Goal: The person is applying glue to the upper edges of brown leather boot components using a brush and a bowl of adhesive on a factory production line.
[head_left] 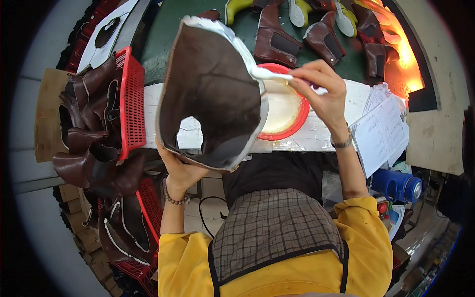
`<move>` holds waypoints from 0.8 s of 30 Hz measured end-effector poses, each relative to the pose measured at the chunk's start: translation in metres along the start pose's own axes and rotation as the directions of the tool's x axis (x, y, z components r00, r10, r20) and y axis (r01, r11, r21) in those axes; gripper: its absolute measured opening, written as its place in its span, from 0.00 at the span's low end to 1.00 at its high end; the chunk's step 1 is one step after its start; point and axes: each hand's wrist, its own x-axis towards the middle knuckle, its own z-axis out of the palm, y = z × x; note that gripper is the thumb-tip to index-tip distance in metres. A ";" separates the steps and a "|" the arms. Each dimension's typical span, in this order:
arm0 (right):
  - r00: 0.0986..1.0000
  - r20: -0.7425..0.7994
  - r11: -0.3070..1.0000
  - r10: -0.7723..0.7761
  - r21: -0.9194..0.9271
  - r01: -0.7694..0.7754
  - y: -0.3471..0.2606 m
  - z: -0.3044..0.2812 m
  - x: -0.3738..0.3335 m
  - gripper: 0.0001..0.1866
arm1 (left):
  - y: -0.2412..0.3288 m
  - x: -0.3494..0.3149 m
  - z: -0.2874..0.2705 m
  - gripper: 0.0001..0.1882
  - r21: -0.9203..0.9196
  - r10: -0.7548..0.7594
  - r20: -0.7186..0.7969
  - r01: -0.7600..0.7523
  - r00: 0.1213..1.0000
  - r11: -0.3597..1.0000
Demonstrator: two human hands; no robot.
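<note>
My left hand [179, 171] grips the lower edge of a dark brown leather boot upper [213, 84], holding it up with its inside towards me. A hole shows near the bottom of the upper. Thick white paste runs along its upper right edge. Pinched in my right hand [324, 89] is a slim brush [269, 74] coated in white, its tip touching that edge. Behind the upper, partly hidden by it, stands a red-rimmed bowl [303, 116] of creamy white liquid, below my right hand.
A red basket [132, 104] heaped with brown boot uppers stands left, with more uppers in another basket [151, 205] below. Several brown boots [277, 42] lie on the green surface beyond, near a glowing orange heater [403, 54]. Papers [381, 128] and a blue flask [396, 185] are right.
</note>
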 end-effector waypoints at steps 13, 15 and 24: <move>0.999 0.039 0.997 0.001 0.083 -0.004 -0.024 0.001 -0.045 0.12 | 0.008 0.107 0.027 0.29 0.302 0.619 -0.208 -0.553 0.757 0.777; 0.997 0.067 0.997 -0.028 0.070 0.023 -0.028 0.000 -0.046 0.12 | 0.008 0.091 0.029 0.22 0.288 0.376 -0.250 -0.302 0.892 0.909; 0.949 0.212 0.971 0.232 0.012 -0.240 -0.021 -0.003 -0.039 0.07 | 0.005 0.105 0.011 0.37 0.400 0.425 0.009 -0.393 0.905 0.828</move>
